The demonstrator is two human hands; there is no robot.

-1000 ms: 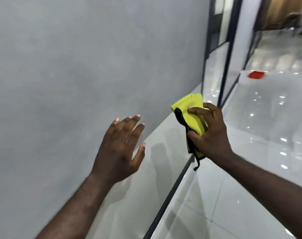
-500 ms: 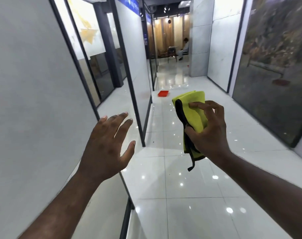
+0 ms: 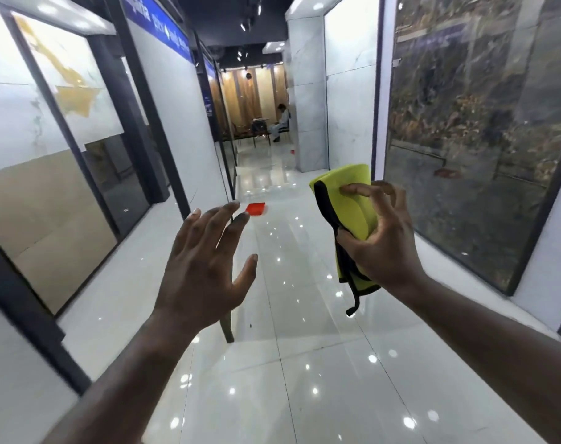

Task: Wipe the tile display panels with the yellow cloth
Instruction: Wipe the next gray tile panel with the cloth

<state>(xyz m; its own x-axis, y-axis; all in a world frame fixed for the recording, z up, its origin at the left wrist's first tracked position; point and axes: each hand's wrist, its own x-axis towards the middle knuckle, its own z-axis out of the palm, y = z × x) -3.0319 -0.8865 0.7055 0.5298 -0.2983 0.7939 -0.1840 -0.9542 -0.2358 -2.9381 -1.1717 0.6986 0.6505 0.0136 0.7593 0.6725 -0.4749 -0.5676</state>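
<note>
The right hand [image 3: 383, 248] pinches the folded yellow cloth [image 3: 353, 213] upright, probably ready for the dark panel [image 3: 465, 139] beside it; the left hand [image 3: 205, 267], left of the cloth, hangs spread and empty.

A tile showroom — tall black-framed tile display panels [image 3: 465, 139] line both sides of a glossy white tiled floor [image 3: 304, 363], under a blue signboard strip [image 3: 164, 30].

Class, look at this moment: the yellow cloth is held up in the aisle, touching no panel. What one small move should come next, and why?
Probably carry the right hand sideways to press the yellow cloth against the dark marbled panel. The cloth is gripped, folded, on that side, that panel looks nearest, and the left hand is open and free.
</note>
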